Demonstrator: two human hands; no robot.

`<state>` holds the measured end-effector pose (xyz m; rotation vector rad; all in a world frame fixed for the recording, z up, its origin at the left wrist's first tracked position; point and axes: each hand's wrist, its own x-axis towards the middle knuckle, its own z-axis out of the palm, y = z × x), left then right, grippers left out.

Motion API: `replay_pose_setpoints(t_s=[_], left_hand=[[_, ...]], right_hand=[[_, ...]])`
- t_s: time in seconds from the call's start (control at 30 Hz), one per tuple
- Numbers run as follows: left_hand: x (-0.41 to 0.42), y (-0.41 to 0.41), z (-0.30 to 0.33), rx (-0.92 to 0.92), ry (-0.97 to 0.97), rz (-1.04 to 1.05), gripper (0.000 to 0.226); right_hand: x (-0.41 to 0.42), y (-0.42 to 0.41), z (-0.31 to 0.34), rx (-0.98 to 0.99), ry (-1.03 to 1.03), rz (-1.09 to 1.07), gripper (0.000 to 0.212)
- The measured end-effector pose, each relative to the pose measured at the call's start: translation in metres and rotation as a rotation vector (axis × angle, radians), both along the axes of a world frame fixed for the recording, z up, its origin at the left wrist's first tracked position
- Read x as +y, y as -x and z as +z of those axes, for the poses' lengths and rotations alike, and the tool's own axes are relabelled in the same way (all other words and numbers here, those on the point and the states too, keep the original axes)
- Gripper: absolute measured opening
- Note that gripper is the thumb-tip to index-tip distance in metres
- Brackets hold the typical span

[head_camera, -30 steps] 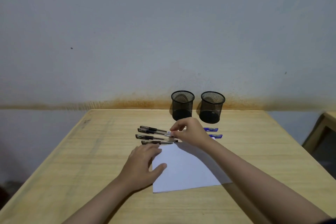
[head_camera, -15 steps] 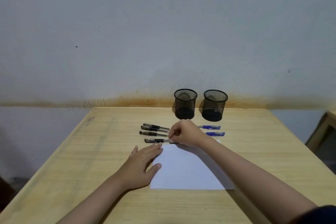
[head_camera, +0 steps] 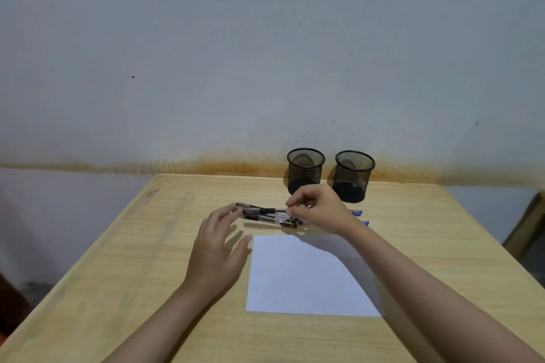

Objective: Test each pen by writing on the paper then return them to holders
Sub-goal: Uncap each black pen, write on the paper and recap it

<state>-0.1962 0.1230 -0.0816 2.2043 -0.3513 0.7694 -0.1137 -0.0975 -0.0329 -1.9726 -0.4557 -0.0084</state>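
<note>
I sit at a pale wooden table (head_camera: 124,268). Behind the table stands a grey wall (head_camera: 236,53), with a rusty brown stain (head_camera: 212,166) just above its far edge.

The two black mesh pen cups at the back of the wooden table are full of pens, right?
Not quite. In the head view, the two black mesh pen cups at the back of the wooden table are empty. The pens lie on the table in front of them.
</note>
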Motion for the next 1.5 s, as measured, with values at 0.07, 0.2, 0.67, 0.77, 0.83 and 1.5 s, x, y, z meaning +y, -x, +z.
replay_pose_setpoints(t_s=[0.07, 0.2, 0.67, 0.77, 0.83, 1.5], left_hand=[[0.0, -0.005, 0.01, -0.007, -0.029, 0.008, 0.046], [-0.005, -0.016, 0.023, -0.021, 0.046, 0.039, 0.022], [-0.012, -0.016, 0.047, -0.09, 0.06, -0.092, 0.018], [-0.005, -0.021, 0.045, -0.102, 0.053, -0.096, 0.017], [-0.001, -0.025, 0.046, -0.092, 0.056, -0.111, 0.014], [0.06, -0.045, -0.02, 0.338, -0.177, 0.052, 0.018]], right_hand=[[0.0, 0.005, 0.005, -0.01, -0.044, 0.015, 0.009], [0.003, 0.013, 0.012, -0.011, -0.187, 0.011, 0.009], [0.036, 0.036, 0.007, 0.087, -0.496, -0.015, 0.004], [0.036, 0.04, 0.005, 0.058, -0.492, -0.023, 0.004], [0.036, 0.044, 0.004, 0.004, -0.464, -0.048, 0.002], [0.032, 0.035, -0.013, 0.093, -0.464, -0.155, 0.007]])
